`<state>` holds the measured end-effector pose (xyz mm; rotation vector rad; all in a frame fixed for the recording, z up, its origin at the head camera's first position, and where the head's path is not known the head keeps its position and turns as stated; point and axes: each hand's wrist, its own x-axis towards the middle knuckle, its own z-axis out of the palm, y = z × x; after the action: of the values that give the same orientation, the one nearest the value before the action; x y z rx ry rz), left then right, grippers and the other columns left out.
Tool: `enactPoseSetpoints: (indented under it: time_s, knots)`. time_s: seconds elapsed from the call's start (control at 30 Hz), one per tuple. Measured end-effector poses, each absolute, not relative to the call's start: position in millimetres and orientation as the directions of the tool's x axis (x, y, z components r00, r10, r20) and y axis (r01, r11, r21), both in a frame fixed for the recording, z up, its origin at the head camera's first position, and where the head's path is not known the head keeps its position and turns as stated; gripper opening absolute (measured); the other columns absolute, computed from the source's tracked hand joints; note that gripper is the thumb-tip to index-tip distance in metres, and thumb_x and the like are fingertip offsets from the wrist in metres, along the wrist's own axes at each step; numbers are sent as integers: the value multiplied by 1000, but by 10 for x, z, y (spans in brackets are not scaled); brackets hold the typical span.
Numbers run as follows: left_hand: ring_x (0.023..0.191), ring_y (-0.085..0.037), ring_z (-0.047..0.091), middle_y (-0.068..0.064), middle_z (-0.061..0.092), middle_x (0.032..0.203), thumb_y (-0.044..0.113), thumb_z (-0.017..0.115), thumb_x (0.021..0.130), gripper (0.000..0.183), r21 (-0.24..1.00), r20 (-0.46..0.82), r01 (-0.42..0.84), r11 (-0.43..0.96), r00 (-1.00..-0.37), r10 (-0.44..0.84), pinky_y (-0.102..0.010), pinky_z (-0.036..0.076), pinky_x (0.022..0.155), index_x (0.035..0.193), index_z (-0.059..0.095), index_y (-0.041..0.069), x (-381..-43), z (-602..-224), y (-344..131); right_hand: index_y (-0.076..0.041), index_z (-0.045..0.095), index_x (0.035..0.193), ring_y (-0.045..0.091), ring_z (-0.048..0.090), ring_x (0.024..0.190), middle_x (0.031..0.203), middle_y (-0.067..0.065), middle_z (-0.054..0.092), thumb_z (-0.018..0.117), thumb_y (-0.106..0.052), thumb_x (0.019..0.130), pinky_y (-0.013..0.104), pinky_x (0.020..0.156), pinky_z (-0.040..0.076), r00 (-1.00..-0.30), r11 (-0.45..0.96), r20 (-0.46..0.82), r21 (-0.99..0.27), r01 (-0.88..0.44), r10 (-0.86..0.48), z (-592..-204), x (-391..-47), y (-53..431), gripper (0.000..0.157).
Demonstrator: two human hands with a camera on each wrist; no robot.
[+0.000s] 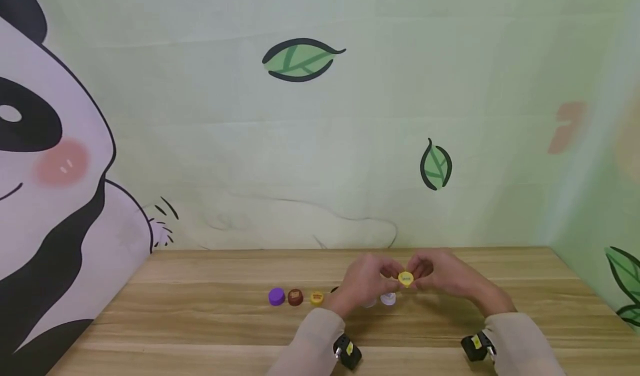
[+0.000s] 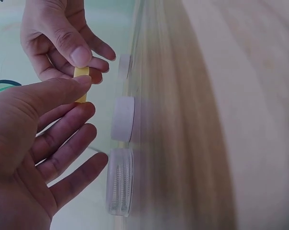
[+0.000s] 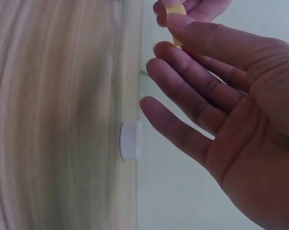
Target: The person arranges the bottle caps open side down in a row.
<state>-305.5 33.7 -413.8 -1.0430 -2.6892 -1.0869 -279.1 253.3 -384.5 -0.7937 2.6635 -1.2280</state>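
Observation:
Above the table, a small yellow bottle cap (image 1: 405,278) with printing on its top is held between both hands. My left hand (image 1: 365,280) pinches it from the left with thumb and fingertips; my right hand (image 1: 447,274) pinches the opposite side. From the left wrist, the yellow cap (image 2: 81,72) appears edge-on between the two thumbs, with the left hand's other fingers spread below. A white cap (image 1: 388,299) lies on the table just under the hands. Beside it a clear cap (image 2: 120,182) is partly covered by the left hand in the head view.
Further left in the row stand a purple cap (image 1: 276,296), a brown cap (image 1: 295,297) and another yellow cap (image 1: 317,297). A dark cap (image 1: 334,289) peeks out behind the left wrist. The wooden table (image 1: 200,320) ends at a printed backdrop (image 1: 350,143).

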Motion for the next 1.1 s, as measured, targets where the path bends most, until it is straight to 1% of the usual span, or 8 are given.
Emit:
enactPoseSetpoints:
  time_s: [0.2, 0.33, 0.63, 0.77, 0.93, 1.1]
  knots:
    - [85, 2, 65, 5, 78, 94, 12, 87, 89, 17, 591, 281, 617, 519, -761, 585, -19, 50, 78, 106, 82, 12, -3048, -4149, 336, 2, 69, 104, 20, 69, 88, 96, 5, 74, 83, 1, 88, 29, 78, 58, -847, 521, 123, -740, -425, -517, -3867, -2795, 2538, 21]
    - [85, 1, 66, 5, 79, 94, 11, 87, 88, 16, 578, 283, 631, 517, -749, 599, -18, 49, 78, 104, 83, 12, -3045, -4159, 334, 0, 69, 103, 20, 68, 87, 95, 4, 74, 83, 1, 88, 30, 77, 57, -854, 532, 96, -745, -403, -512, -3879, -2783, 2531, 21]
    - [88, 0, 67, 6, 79, 94, 12, 88, 88, 15, 556, 266, 638, 533, -744, 613, -18, 49, 79, 102, 82, 13, -3018, -4178, 323, -3, 70, 103, 20, 66, 89, 95, 2, 72, 83, 1, 87, 37, 81, 55, -871, 580, 45, -730, -363, -489, -3929, -2775, 2514, 21]
    - [85, 2, 65, 7, 79, 92, 13, 88, 88, 14, 534, 262, 650, 540, -735, 626, -18, 49, 78, 101, 82, 13, -3014, -4184, 328, -4, 71, 102, 20, 65, 88, 94, 1, 71, 83, 2, 86, 37, 80, 55, -874, 595, 25, -723, -351, -485, -3932, -2770, 2514, 21]
    - [81, 5, 63, 10, 78, 89, 15, 90, 87, 15, 506, 236, 645, 572, -742, 627, -18, 48, 77, 100, 82, 14, -3009, -4183, 342, -4, 71, 101, 19, 65, 87, 92, 2, 71, 84, 1, 85, 35, 78, 53, -872, 601, 5, -723, -342, -490, -3936, -2765, 2510, 21]
    - [76, 7, 61, 9, 78, 87, 14, 90, 86, 16, 518, 210, 629, 579, -750, 627, -17, 47, 74, 99, 82, 14, -2996, -4181, 357, -5, 71, 100, 19, 64, 86, 91, 1, 70, 84, 0, 84, 34, 77, 53, -868, 606, 1, -715, -348, -497, -3955, -2770, 2517, 21]
